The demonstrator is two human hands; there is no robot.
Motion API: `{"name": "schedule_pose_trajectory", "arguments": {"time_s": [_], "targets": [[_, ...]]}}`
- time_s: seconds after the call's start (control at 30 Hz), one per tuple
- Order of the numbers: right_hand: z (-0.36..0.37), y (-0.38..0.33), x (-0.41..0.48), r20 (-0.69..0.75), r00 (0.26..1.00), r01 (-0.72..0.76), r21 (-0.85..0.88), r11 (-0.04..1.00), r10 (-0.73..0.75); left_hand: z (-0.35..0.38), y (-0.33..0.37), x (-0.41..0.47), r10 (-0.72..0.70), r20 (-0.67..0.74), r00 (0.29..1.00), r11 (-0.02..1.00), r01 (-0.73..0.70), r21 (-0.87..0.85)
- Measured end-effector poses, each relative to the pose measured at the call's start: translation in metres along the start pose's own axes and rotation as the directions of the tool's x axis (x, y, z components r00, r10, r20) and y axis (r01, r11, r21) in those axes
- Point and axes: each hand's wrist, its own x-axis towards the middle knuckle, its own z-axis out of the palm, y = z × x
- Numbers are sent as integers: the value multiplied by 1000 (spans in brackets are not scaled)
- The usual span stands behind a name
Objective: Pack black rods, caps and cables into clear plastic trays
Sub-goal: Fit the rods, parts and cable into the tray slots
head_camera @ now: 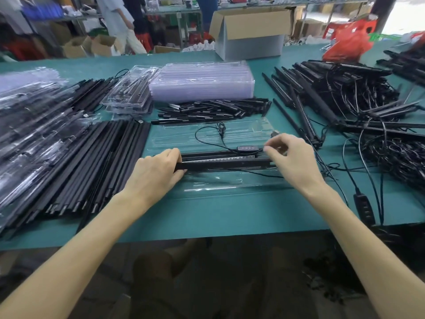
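Observation:
An open clear plastic tray lies on the green table in front of me. Across its middle lie black rods side by side. My left hand grips the left end of the nearest rod. My right hand is over the rods' right end with fingers curled, pinching there; what it pinches is hidden. A thin black cable with a small button controller loops over the tray's far half.
Long black rods lie in rows on the left beside packed trays. Short black caps are heaped behind the tray, then a stack of clear trays. Tangled rods with cables fill the right. A cardboard box stands behind.

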Motion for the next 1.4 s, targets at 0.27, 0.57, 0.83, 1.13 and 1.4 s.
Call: {"name": "schedule_pose_trajectory", "arguments": {"time_s": [0.27,0.57,0.83,1.13,1.4], "targets": [[-24,9,-27,298,946,-117,-59,991,130,-4,-3,-2,17,30,999,1000,-16,-26],[-24,9,-38,368,929,-7,-96,995,42,-9,-2,-7,-11,78,997,984,25,-177],[-21,9,-29,225,972,-52,-54,997,63,-4,4,-10,-82,13,997,958,82,-274],[-11,11,-13,111,990,-81,-54,995,87,-4,11,-7,-121,-8,993,958,115,-262],[-6,13,-16,144,987,-66,-40,997,71,-7,7,-2,-21,74,997,989,32,-147]]}}
